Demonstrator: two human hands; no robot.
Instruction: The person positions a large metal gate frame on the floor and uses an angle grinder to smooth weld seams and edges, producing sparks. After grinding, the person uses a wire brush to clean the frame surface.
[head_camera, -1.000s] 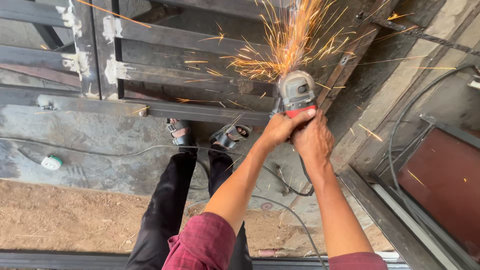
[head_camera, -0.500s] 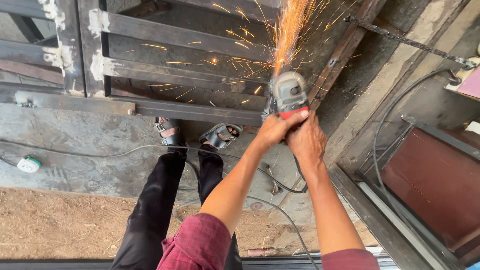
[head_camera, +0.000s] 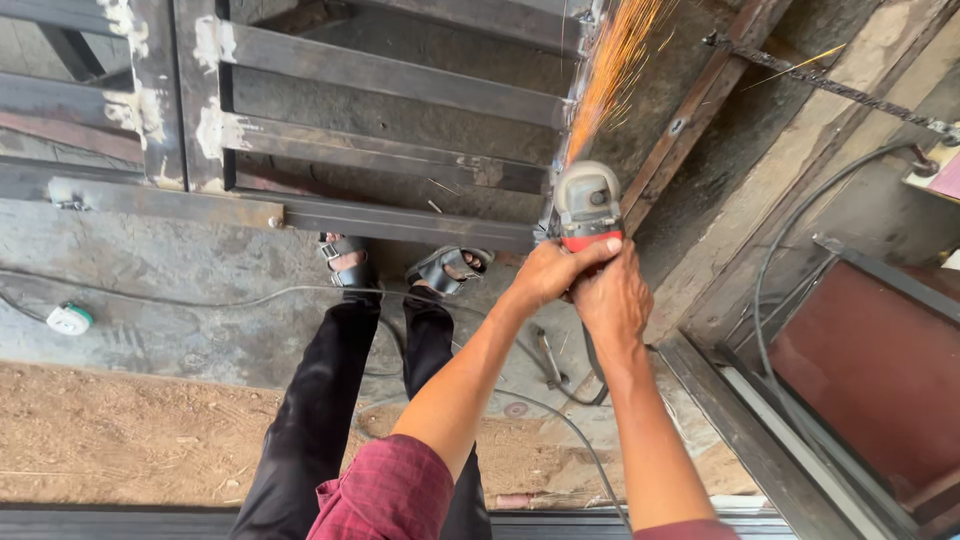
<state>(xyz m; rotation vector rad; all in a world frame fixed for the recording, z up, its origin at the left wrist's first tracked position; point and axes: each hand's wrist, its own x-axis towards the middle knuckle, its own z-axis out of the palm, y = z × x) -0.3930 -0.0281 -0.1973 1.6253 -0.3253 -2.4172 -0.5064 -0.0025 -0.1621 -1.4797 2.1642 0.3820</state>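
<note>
Steel frame (head_camera: 400, 100) grinding is underway: left hand (head_camera: 545, 275) and right hand (head_camera: 612, 298) clasp the angle grinder (head_camera: 588, 205), sparks (head_camera: 610, 70) flying; next needs steady pressure.

A white plug (head_camera: 70, 319) lies on the concrete floor (head_camera: 180, 300) (left side), with 1 spanner (head_camera: 548, 358) near 2 sandals (head_camera: 400, 262).

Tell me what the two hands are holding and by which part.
Both hands hold an angle grinder by its rear body, just behind the red band: the left hand wraps it from the left, the right hand from behind and the right.
</note>
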